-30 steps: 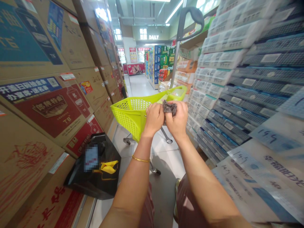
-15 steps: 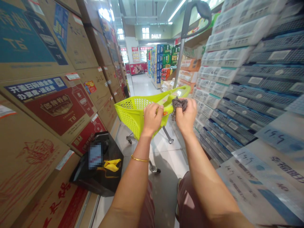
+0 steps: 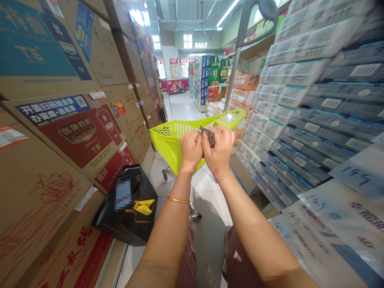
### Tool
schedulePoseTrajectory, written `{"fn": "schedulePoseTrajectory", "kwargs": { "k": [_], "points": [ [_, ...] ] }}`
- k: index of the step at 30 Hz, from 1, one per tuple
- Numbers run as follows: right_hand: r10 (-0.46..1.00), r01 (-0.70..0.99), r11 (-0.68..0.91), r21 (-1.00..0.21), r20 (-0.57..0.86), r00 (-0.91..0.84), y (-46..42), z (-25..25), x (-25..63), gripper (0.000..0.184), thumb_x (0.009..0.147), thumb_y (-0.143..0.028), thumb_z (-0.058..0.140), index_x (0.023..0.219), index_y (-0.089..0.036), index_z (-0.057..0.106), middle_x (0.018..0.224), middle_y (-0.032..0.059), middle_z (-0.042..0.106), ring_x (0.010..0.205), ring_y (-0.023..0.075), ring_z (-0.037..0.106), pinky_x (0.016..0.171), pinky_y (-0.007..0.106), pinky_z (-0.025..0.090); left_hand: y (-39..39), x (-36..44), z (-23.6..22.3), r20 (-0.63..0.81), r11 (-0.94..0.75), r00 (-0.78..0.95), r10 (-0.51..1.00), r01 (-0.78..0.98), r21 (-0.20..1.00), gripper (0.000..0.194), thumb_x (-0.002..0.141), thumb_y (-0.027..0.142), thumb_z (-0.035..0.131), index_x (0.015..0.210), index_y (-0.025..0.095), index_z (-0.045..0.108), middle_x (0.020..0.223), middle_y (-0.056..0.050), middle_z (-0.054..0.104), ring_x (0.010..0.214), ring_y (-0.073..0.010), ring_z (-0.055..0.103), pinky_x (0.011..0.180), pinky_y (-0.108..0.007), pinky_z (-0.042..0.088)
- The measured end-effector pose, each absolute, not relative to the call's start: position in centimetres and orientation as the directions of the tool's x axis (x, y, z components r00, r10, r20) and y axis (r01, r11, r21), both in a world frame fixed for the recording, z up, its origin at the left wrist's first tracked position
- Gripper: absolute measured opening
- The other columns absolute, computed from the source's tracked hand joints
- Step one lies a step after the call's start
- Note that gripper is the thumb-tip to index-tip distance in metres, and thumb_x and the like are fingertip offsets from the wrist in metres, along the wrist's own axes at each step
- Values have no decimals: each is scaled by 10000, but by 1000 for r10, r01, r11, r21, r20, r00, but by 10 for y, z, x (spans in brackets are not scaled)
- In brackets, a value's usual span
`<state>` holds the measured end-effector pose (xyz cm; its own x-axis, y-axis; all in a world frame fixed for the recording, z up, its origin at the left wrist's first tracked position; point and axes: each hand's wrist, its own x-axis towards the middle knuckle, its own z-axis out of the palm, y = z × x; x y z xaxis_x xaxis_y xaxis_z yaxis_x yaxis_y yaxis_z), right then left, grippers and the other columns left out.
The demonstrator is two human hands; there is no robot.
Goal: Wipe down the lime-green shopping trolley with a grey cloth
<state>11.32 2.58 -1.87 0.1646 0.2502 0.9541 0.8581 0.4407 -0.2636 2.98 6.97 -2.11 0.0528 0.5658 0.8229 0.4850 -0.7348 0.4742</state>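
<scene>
A lime-green plastic shopping cart [image 3: 164, 147] with a perforated basket stands in front of me. My left hand [image 3: 192, 151] is closed over the near rim of its basket. Right beside it, my right hand [image 3: 219, 155] grips a crumpled dark grey cloth [image 3: 211, 138] against that same rim. The two hands nearly touch, thumbs toward each other. Most of the cloth and the rim beneath my fingers are hidden.
Stacked liquor cartons [image 3: 75, 136] wall the left side. A black bag [image 3: 141, 228] with a yellow ribbon sits by them. Packs of white tissue [image 3: 288, 76] and grey-blue packs [image 3: 300, 128] rise on the right. A grey pole with a looped handle [image 3: 235, 76] stands behind the cart.
My right hand moved right along the rim with the cloth, then came back left against my left hand. The left hand stayed on the rim. The view shifted slightly.
</scene>
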Motion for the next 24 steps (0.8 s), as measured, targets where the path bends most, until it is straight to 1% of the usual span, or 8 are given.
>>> {"fn": "schedulePoseTrajectory", "kwargs": {
  "k": [3,9,11,14,18,21,24],
  "points": [
    [258,857,432,-282,949,182,33,-21,123,210,884,-347,442,944,-215,594,914,63,596,934,194,526,866,374,372,71,29,-20,836,-760,67,545,461,458,370,893,276,367,531,205,336,584,-10,474,650,-164,486,646,-292,344],
    [291,822,379,-425,898,331,47,-26,155,256,891,-373,420,940,-197,598,905,67,589,926,201,515,860,378,374,73,19,-20,837,-777,54,545,407,480,321,846,252,394,538,207,316,570,6,415,615,-152,437,616,-280,317],
    [289,817,367,-445,889,354,49,-25,160,256,889,-366,424,933,-185,599,898,71,589,913,204,516,847,375,379,73,14,-20,837,-784,51,544,386,486,305,834,238,397,541,207,323,573,7,411,616,-151,432,619,-280,318],
    [313,827,393,-401,904,290,46,-20,148,222,881,-338,447,924,-184,601,898,70,597,903,202,518,842,367,376,74,8,-19,837,-790,41,546,359,498,288,825,220,400,545,205,336,580,7,417,625,-149,440,626,-278,324],
    [363,840,455,-295,923,127,34,-6,115,176,876,-291,461,918,-192,600,885,58,611,884,196,518,846,363,364,80,1,-19,845,-808,29,533,312,499,306,826,211,402,531,204,321,558,14,390,594,-144,415,597,-278,310],
    [400,839,500,-214,916,-5,28,-1,98,181,871,-274,464,945,-186,603,906,62,609,895,199,508,854,362,361,85,-3,-21,849,-817,-2,528,274,508,332,838,230,396,519,204,309,547,14,392,577,-143,402,592,-279,317],
    [417,841,510,-182,907,-57,28,-1,91,203,868,-276,462,973,-174,602,943,78,602,917,209,494,862,367,359,87,-6,-22,844,-815,-25,535,249,524,342,848,252,395,516,203,327,551,12,411,581,-143,411,609,-280,336]
  ]
}}
